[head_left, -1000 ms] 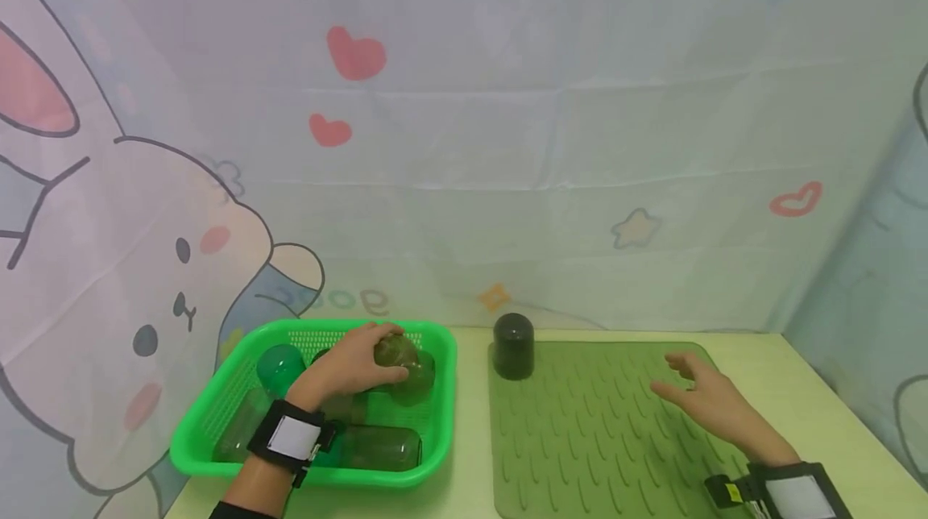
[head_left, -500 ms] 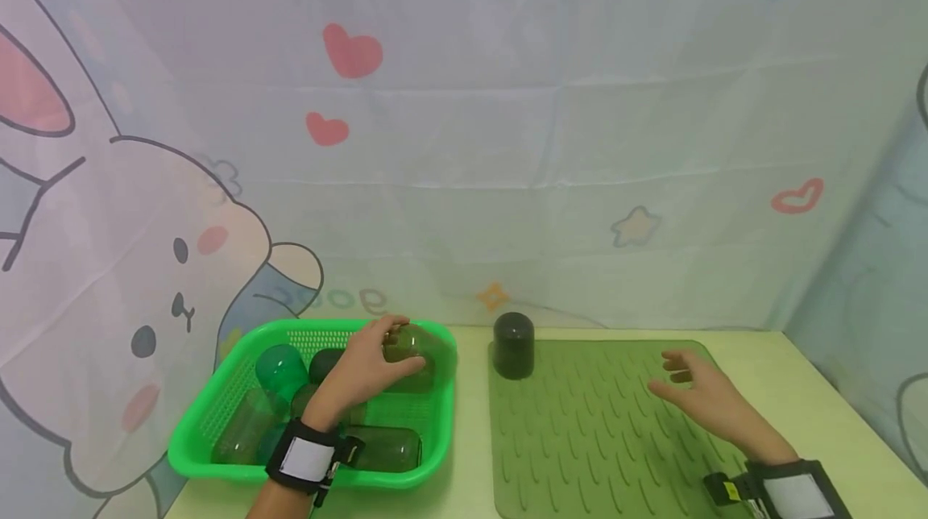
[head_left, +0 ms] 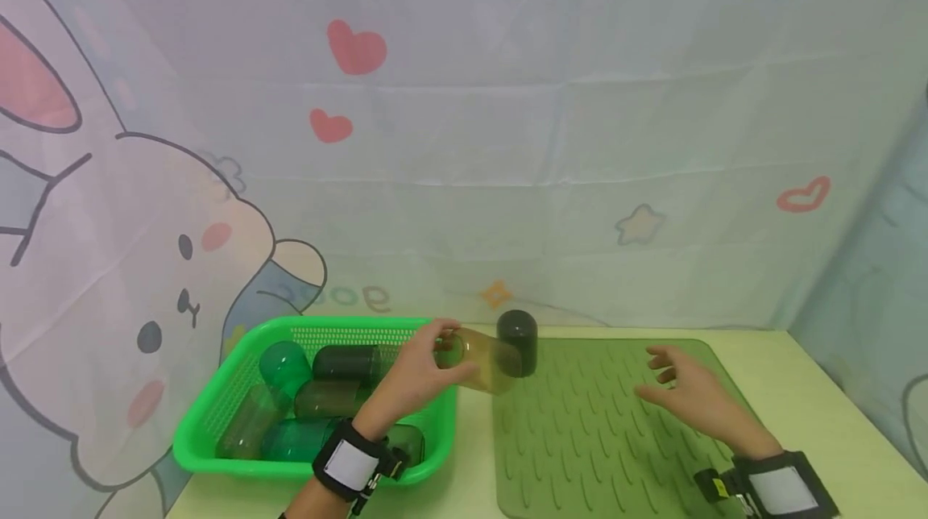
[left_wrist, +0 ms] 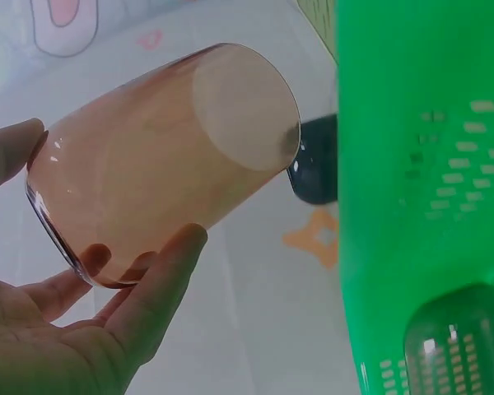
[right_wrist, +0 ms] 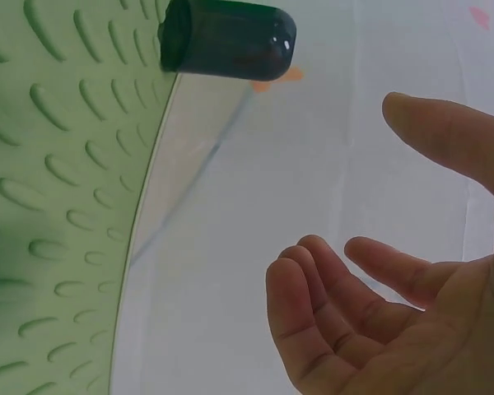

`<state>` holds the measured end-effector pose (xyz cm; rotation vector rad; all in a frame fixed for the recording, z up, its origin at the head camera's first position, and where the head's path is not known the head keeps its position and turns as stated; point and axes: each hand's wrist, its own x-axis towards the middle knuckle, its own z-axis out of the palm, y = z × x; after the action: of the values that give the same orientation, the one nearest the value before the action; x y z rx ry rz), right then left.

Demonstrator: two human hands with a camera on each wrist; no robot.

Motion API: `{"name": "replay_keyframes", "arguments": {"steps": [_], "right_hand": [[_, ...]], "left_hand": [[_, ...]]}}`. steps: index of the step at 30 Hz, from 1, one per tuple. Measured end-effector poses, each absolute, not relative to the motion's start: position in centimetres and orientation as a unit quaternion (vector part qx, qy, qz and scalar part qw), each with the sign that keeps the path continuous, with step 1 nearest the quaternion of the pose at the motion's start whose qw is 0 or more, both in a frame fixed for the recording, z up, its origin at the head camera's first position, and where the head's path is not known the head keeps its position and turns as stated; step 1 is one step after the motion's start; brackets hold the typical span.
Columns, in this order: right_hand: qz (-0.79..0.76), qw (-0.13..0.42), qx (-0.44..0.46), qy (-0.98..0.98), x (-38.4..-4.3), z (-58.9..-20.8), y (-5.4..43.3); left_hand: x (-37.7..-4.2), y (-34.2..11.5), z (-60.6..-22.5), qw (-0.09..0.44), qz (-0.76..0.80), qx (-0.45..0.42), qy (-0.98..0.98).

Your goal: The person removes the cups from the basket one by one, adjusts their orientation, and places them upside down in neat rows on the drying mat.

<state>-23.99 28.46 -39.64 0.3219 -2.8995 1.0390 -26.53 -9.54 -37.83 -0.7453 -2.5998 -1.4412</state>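
Observation:
My left hand pinches a clear amber drinking glass near its base, just past the basket's right side. In the left wrist view, thumb and fingers grip the closed end of the amber glass, which is tilted with its mouth pointing away from the palm. A dark glass stands upside down on the back left corner of a green ridged mat; the amber glass partly overlaps it in the head view. Over the mat's right part, my right hand hovers with relaxed fingers, holding nothing.
A bright green plastic basket at the left contains several tinted glasses lying on their sides, among them a teal one and a black one. Behind the pale table hangs a printed cloth.
My left hand has lifted the amber glass out of the basket and carried it right, toward the mat. The right hand has shifted slightly left; the dark glass stays put.

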Motion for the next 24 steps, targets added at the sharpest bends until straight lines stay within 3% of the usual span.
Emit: {"name": "replay_keyframes", "arguments": {"steps": [9, 16, 24], "right_hand": [[0.317, 0.047, 0.161, -0.933, -23.8, -38.8, 26.3], [0.320, 0.034, 0.199, -0.926, -23.2, -37.2, 24.2], [0.241, 0.101, 0.244, -0.934, -22.9, -36.4, 21.5]], "left_hand": [[-26.2, -6.3, -37.8, -0.005, -0.504, -0.244, -0.828], [-26.0, -5.2, -38.1, -0.047, -0.565, -0.227, -0.792], [-25.6, -4.3, -38.0, -0.088, -0.628, -0.213, -0.743]]}}
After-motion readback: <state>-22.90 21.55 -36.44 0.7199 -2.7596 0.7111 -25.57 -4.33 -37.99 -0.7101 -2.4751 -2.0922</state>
